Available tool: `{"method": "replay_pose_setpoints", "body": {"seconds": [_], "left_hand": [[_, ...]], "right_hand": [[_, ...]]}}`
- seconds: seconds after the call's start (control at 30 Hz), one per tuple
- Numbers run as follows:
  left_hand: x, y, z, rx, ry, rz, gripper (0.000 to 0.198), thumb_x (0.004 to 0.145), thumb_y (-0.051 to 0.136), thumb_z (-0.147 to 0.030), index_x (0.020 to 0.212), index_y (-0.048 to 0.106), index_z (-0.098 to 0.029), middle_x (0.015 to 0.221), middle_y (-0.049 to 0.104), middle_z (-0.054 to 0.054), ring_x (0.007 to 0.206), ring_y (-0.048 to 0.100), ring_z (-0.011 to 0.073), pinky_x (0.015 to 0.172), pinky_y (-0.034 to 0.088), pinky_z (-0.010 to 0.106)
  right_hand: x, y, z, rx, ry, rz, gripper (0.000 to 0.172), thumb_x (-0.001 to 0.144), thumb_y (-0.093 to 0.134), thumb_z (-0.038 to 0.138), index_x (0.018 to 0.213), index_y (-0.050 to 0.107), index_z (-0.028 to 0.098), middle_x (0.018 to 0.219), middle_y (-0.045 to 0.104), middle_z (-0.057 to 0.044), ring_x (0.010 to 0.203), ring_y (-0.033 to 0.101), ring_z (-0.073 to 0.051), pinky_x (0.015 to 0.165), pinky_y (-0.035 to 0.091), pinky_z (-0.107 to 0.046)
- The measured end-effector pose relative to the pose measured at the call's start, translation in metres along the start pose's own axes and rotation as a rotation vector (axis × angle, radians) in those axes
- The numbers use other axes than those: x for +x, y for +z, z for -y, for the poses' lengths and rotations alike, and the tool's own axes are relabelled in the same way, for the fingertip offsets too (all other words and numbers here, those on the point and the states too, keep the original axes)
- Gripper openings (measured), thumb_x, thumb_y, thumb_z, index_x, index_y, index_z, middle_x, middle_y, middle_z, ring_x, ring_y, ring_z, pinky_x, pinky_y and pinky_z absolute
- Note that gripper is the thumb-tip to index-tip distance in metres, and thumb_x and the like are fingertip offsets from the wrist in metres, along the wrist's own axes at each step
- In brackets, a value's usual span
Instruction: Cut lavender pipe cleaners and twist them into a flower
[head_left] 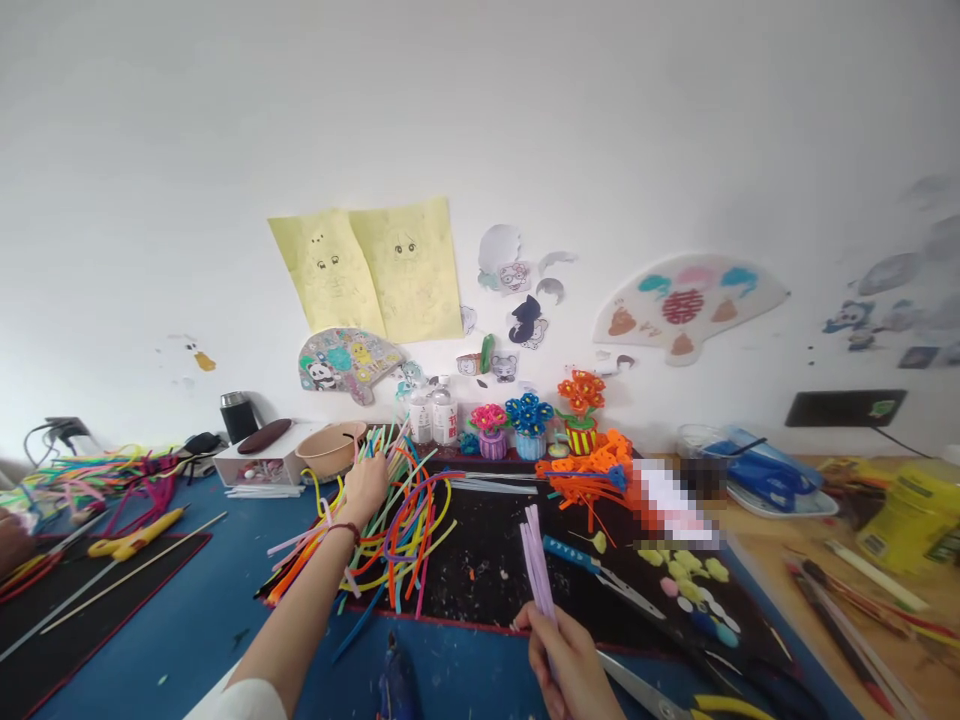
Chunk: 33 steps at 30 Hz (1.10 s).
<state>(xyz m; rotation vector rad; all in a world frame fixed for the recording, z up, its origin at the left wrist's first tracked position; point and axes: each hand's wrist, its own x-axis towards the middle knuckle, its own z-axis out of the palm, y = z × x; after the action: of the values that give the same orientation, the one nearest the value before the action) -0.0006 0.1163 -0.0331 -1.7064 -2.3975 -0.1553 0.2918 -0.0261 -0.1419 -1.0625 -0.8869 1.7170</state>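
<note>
Bottom centre-right: right hand (566, 665), fingers (536, 625) clenched round the lower end of a lilac pipe-cleaner bundle (536, 555). Bundle stands near upright, tilted slightly left, tips over the black mat (480, 580). Just right of it, a blue-handled tool (570, 553) with a metal tip lies on the mat. Yellow-handled scissors (675, 700) lie by the same hand at the bottom edge.

Left hand (365, 487), red cord at the wrist, is stretched forward and lies on the mixed-colour pipe-cleaner pile (405, 530) at the mat's left end. Its fingers are buried among the strands; can't tell if they grip any. Tan bowl (330, 448) just beyond that hand, beside a small white box (255, 465).

Back of mat: orange pipe-cleaner heap (592, 475), three pipe-cleaner flower pots (529, 425) in a row against the wall, two white bottles (433, 418) left of them. Mat sits on the blue worktop (187, 620). Two yellow drawings (371, 270) hang on the wall above.
</note>
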Motion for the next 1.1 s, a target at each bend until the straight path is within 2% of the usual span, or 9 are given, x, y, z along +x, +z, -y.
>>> {"method": "replay_pose_setpoints", "body": {"seconds": [0.17,0.27,0.37,0.57,0.73,0.97,1.1], "left_hand": [[0.006,0.0,0.004,0.03,0.018,0.023,0.034,0.09,0.037,-0.03,0.1,0.065,-0.014,0.095,0.066,0.022,0.097,0.063,0.0342,0.08,0.048,0.045],[0.007,0.001,0.004,0.048,0.03,0.048,0.031,0.086,0.045,-0.035,0.098,0.066,-0.015,0.098,0.065,0.021,0.1,0.063,0.034,0.083,0.047,0.045],[0.008,0.003,0.005,0.059,0.034,0.061,0.029,0.083,0.05,-0.033,0.099,0.066,-0.016,0.101,0.066,0.021,0.101,0.062,0.0338,0.085,0.047,0.045],[0.01,0.008,0.008,0.06,0.02,0.054,0.037,0.088,0.039,-0.035,0.095,0.068,-0.014,0.098,0.067,0.022,0.099,0.063,0.0352,0.082,0.048,0.045],[0.011,0.01,0.008,0.047,-0.003,0.045,0.053,0.092,0.028,-0.045,0.093,0.068,-0.011,0.097,0.067,0.023,0.1,0.063,0.0369,0.082,0.047,0.047],[0.017,0.0,0.012,-0.013,-0.107,0.079,0.042,0.086,0.04,-0.044,0.091,0.067,-0.013,0.097,0.068,0.021,0.094,0.065,0.0351,0.075,0.049,0.041],[0.016,-0.004,0.017,-0.053,-0.105,0.063,0.034,0.082,0.045,-0.041,0.085,0.065,-0.014,0.094,0.069,0.02,0.092,0.066,0.0342,0.072,0.049,0.038]], "right_hand": [[0.0,0.008,-0.003,-0.061,-0.075,-0.019,0.06,0.061,0.058,0.076,0.07,0.056,0.016,0.036,0.037,0.009,0.026,0.019,-0.002,0.029,0.009,-0.018],[-0.001,0.01,-0.003,-0.083,-0.096,0.026,0.059,0.064,0.057,0.075,0.069,0.057,0.016,0.036,0.036,0.008,0.03,0.027,-0.004,0.033,0.016,-0.018],[-0.002,0.01,-0.003,-0.087,-0.094,0.055,0.056,0.067,0.058,0.073,0.069,0.056,0.017,0.037,0.038,0.007,0.035,0.034,-0.007,0.038,0.024,-0.019],[-0.003,0.011,-0.004,-0.103,-0.098,-0.002,0.059,0.068,0.055,0.075,0.072,0.057,0.016,0.036,0.036,0.008,0.035,0.033,-0.008,0.039,0.022,-0.02],[-0.004,0.009,-0.003,-0.136,-0.108,0.065,0.059,0.07,0.054,0.074,0.075,0.059,0.015,0.037,0.039,0.007,0.037,0.036,-0.009,0.041,0.026,-0.02],[-0.007,0.008,0.002,-0.134,-0.128,0.032,0.057,0.071,0.053,0.073,0.074,0.058,0.017,0.037,0.039,0.007,0.036,0.034,-0.008,0.039,0.024,-0.02],[-0.006,0.009,0.003,-0.124,-0.156,0.017,0.06,0.067,0.052,0.077,0.068,0.057,0.017,0.035,0.037,0.006,0.034,0.033,-0.008,0.039,0.023,-0.021]]}}
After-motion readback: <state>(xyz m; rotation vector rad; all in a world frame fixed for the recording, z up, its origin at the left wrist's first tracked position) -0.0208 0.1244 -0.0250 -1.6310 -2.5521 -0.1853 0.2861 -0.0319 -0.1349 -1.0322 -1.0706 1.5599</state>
